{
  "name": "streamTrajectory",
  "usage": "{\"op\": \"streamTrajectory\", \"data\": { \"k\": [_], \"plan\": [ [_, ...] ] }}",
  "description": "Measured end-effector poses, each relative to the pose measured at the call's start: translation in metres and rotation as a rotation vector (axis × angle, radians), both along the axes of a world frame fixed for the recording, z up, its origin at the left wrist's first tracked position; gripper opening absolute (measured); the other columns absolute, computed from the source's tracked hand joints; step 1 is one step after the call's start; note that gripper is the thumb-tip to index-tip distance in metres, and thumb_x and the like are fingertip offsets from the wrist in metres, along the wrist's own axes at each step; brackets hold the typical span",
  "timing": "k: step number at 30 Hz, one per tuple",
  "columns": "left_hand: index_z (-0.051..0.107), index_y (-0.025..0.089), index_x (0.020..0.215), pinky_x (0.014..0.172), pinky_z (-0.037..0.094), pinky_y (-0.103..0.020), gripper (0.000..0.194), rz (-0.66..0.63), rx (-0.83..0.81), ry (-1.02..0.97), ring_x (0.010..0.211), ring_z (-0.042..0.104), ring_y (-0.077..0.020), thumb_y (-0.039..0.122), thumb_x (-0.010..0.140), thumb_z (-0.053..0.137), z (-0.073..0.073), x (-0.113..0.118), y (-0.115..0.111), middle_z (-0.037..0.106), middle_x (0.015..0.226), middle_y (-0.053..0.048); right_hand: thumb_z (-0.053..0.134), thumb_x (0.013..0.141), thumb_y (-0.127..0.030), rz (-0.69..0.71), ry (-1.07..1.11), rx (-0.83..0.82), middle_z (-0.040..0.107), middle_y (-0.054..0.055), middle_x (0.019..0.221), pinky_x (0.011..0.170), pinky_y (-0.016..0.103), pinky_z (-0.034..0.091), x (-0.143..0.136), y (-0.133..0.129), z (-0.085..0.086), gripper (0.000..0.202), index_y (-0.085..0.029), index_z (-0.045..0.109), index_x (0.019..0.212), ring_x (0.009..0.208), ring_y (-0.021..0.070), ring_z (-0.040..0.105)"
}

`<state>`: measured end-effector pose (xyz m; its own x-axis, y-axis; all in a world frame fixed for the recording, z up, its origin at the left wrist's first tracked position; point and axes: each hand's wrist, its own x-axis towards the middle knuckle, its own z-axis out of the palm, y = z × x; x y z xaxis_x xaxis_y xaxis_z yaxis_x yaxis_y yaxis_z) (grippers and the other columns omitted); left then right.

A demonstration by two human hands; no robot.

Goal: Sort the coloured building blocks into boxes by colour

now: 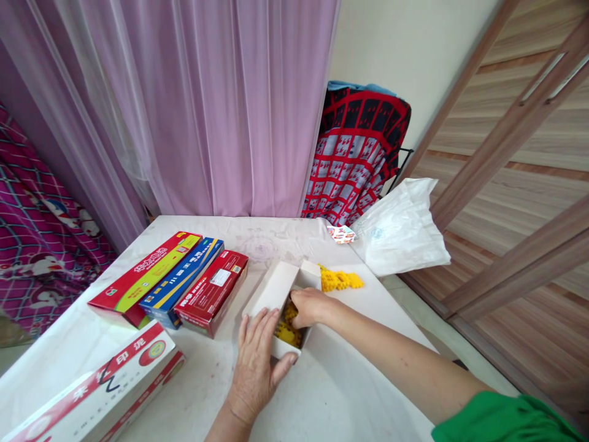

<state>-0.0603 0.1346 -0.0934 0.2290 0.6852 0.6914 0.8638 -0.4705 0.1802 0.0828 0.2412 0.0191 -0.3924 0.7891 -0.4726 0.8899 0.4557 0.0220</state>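
A narrow white cardboard box [276, 283] lies on the table with its lid flap folded back to the left. Inside it are yellow toothed plastic pieces [289, 325]. My left hand [257, 356] holds the box's near end, fingers stretched along the flap and thumb at the front corner. From the right, my right hand [307, 307] reaches into the box with curled fingers among the yellow pieces. Its fingertips are hidden, so what they grip does not show. More yellow toothed pieces [343, 280] lie joined together on the table beyond the box's far end.
Left of the box stand a dark red box [211, 291], a blue box [184, 282] and a red and yellow-green box [147, 276]. A long white and red box [96, 387] lies at front left. A white plastic bag [400, 230] hangs over the table's [350, 380] right edge.
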Motion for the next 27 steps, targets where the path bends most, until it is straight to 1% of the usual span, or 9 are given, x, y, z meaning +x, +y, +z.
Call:
{"op": "streamTrajectory", "data": {
  "k": [3,8,11,19,23,27],
  "plan": [
    [0.026,0.013,0.147,0.116,0.018,-0.049,0.073,-0.003,-0.002,0.000,0.130,0.047,-0.0272,0.046,0.088,0.054,0.001,0.000,-0.001,0.058,0.134,-0.015,0.070,0.064,-0.035,0.004,-0.001,0.000,0.068,0.018,0.116,0.086,0.031,0.050,0.000,0.000,0.000,0.062,-0.011,0.062,0.120,0.109,0.0296,0.064],
    [0.027,0.012,0.146,0.117,0.018,-0.047,0.073,0.003,0.018,0.007,0.130,0.047,-0.0264,0.046,0.088,0.055,0.002,0.000,-0.002,0.057,0.134,-0.015,0.073,0.061,-0.034,-0.017,-0.014,0.056,0.068,0.018,0.116,0.085,0.032,0.051,0.000,0.003,-0.009,0.061,-0.013,0.063,0.117,0.107,0.0300,0.064],
    [0.026,0.012,0.147,0.116,0.019,-0.048,0.075,0.010,0.015,0.016,0.130,0.048,-0.0268,0.048,0.088,0.055,0.001,0.000,-0.001,0.057,0.134,-0.015,0.073,0.062,-0.035,0.001,-0.036,0.057,0.068,0.018,0.115,0.085,0.033,0.051,-0.001,0.005,-0.012,0.060,-0.012,0.064,0.117,0.105,0.0303,0.065],
    [0.030,0.011,0.145,0.117,0.017,-0.047,0.073,0.006,0.024,0.008,0.131,0.047,-0.0261,0.049,0.088,0.055,0.002,0.000,-0.001,0.057,0.134,-0.015,0.072,0.063,-0.039,0.033,-0.061,-0.007,0.069,0.019,0.113,0.085,0.036,0.052,-0.005,0.001,0.000,0.060,-0.009,0.064,0.115,0.105,0.0315,0.065],
    [0.033,0.015,0.144,0.116,0.020,-0.050,0.070,-0.002,-0.004,0.018,0.130,0.047,-0.0275,0.048,0.087,0.056,0.001,-0.001,-0.001,0.057,0.135,-0.014,0.073,0.064,-0.037,-0.010,-0.029,0.075,0.068,0.018,0.114,0.086,0.034,0.050,0.001,0.005,0.006,0.056,-0.011,0.065,0.113,0.106,0.0309,0.064],
    [0.030,0.014,0.146,0.116,0.020,-0.050,0.072,0.003,-0.014,0.018,0.131,0.047,-0.0278,0.048,0.087,0.056,-0.001,-0.001,-0.001,0.056,0.136,-0.016,0.072,0.066,-0.024,-0.052,0.023,0.180,0.066,0.021,0.116,0.092,0.038,0.048,0.006,0.016,0.008,0.052,-0.009,0.064,0.115,0.109,0.0333,0.062]
  ]
}}
